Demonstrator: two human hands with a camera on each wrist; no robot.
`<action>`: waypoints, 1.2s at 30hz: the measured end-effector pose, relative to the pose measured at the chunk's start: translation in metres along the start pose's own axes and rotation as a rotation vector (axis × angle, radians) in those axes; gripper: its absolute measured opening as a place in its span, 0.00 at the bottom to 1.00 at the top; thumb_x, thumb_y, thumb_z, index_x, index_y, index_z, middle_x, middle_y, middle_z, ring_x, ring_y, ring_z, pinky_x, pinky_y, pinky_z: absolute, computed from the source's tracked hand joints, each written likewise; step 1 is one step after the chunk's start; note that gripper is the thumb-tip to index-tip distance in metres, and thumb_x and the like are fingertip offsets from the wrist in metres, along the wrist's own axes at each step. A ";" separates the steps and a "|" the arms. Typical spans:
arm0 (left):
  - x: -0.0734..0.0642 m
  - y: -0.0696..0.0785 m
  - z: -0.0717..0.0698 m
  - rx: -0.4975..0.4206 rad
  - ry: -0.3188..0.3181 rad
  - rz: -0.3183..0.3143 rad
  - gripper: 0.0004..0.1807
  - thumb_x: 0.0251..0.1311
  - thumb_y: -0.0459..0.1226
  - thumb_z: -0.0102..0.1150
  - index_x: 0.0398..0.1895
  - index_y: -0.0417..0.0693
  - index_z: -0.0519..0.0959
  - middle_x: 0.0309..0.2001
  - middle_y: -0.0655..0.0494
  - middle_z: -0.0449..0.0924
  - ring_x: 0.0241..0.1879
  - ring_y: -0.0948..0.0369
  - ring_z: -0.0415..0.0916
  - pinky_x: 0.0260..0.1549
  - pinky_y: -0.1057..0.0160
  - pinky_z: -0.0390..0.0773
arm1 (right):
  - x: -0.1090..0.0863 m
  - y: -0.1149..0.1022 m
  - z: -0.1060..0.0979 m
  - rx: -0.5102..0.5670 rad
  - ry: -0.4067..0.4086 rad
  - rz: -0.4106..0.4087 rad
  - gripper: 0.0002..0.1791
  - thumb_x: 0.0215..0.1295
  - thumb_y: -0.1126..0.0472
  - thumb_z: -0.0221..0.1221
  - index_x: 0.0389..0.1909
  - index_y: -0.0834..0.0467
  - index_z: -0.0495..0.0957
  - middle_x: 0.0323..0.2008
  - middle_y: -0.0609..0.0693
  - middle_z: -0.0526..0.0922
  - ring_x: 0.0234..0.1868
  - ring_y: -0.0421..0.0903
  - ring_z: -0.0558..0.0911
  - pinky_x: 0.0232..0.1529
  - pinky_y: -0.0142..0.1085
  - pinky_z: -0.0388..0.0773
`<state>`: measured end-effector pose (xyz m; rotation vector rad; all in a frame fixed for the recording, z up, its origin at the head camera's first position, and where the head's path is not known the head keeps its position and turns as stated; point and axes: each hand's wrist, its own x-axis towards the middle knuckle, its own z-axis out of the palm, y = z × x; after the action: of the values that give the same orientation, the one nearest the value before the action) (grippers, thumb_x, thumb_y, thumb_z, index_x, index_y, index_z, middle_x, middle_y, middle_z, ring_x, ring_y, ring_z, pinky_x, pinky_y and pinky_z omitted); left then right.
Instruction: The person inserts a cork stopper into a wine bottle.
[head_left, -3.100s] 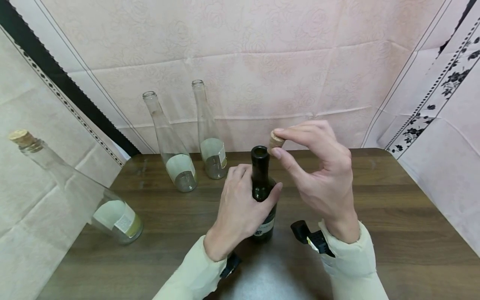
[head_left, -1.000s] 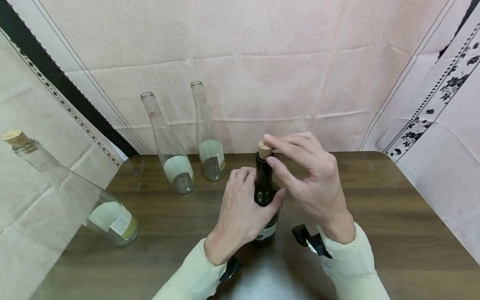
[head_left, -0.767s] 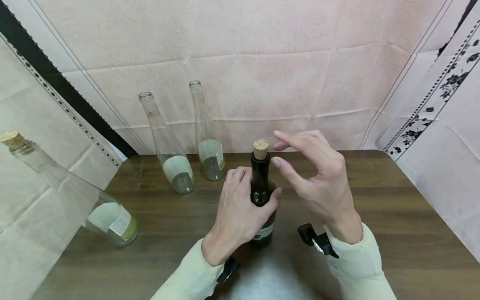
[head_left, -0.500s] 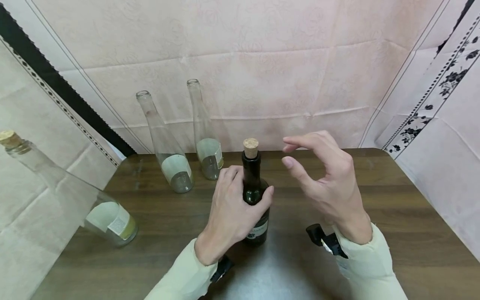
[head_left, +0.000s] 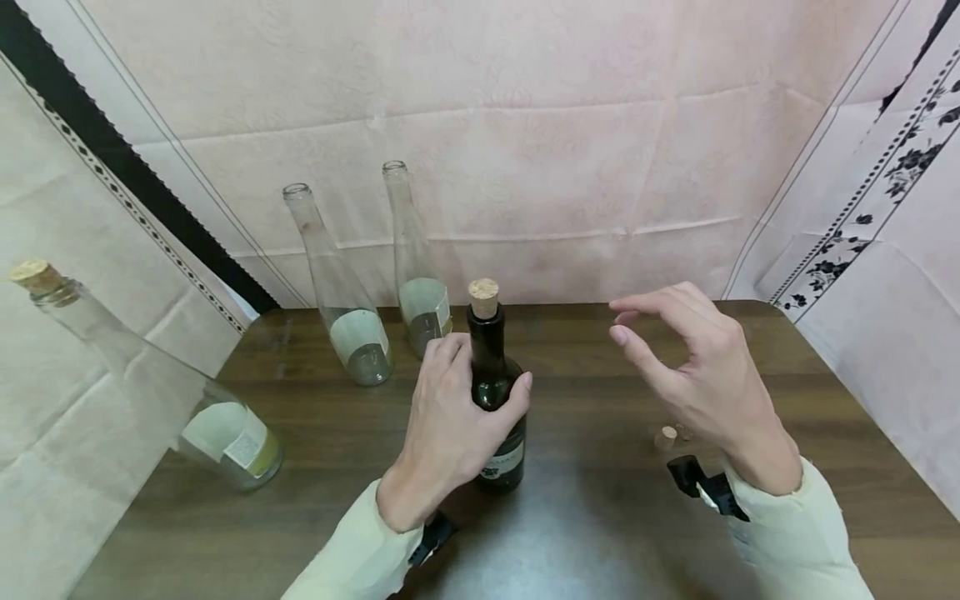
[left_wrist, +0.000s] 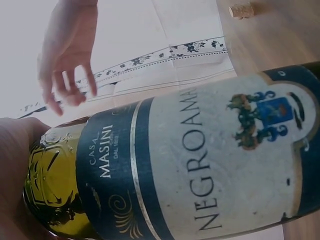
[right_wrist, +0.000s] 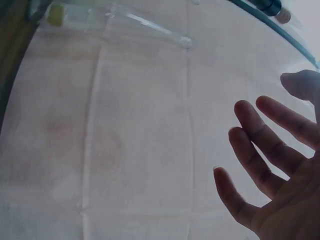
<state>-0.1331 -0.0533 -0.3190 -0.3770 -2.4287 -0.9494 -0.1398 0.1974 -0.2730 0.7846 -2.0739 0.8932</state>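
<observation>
My left hand (head_left: 455, 408) is wrapped around the upper body of a dark green wine bottle (head_left: 489, 367), which stands upright on the table. A cork (head_left: 483, 298) sits in its mouth, most of it showing above the rim. In the left wrist view the bottle's label (left_wrist: 215, 160) fills much of the frame. My right hand (head_left: 701, 367) is raised to the right of the bottle, holding nothing, with thumb and forefinger apart. The right wrist view shows its fingers loosely spread. Below that hand, small loose corks (head_left: 665, 437) rest on the table, partly hidden by it.
Two clear glass bottles without corks, one left (head_left: 337, 292) and one nearer the middle (head_left: 416, 258), stand at the back. A larger-looking clear bottle (head_left: 157, 375) with a cork stands front left. Pale patterned cloth (head_left: 525, 150) hangs behind the wooden table (head_left: 600, 533).
The cork pinched by my right hand went into the bottle's mouth, and that hand let go and moved right. My left hand shifted the bottle left. Loose corks came into view.
</observation>
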 end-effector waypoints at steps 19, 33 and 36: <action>-0.004 -0.022 -0.021 0.007 0.045 -0.020 0.17 0.57 0.55 0.66 0.40 0.56 0.81 0.44 0.60 0.78 0.51 0.58 0.69 0.52 0.56 0.73 | -0.023 0.042 -0.022 -0.193 -0.276 0.082 0.12 0.60 0.67 0.70 0.42 0.49 0.83 0.38 0.37 0.84 0.45 0.35 0.77 0.49 0.25 0.67; -0.005 -0.039 -0.036 0.008 0.078 -0.032 0.17 0.57 0.52 0.68 0.42 0.54 0.82 0.45 0.58 0.81 0.51 0.56 0.69 0.53 0.53 0.73 | -0.035 0.080 -0.037 -0.115 -0.809 0.445 0.09 0.71 0.49 0.62 0.45 0.48 0.83 0.36 0.38 0.84 0.38 0.34 0.81 0.39 0.32 0.78; -0.005 -0.044 -0.040 0.009 0.092 -0.040 0.17 0.56 0.52 0.68 0.42 0.53 0.82 0.45 0.58 0.81 0.51 0.56 0.69 0.53 0.53 0.72 | -0.039 0.092 -0.035 -0.077 -0.914 0.496 0.12 0.68 0.50 0.65 0.46 0.51 0.82 0.34 0.41 0.83 0.36 0.35 0.80 0.37 0.32 0.77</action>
<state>-0.1336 -0.1126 -0.3203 -0.2768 -2.3640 -0.9512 -0.1738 0.2867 -0.3180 0.7142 -3.1869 0.7599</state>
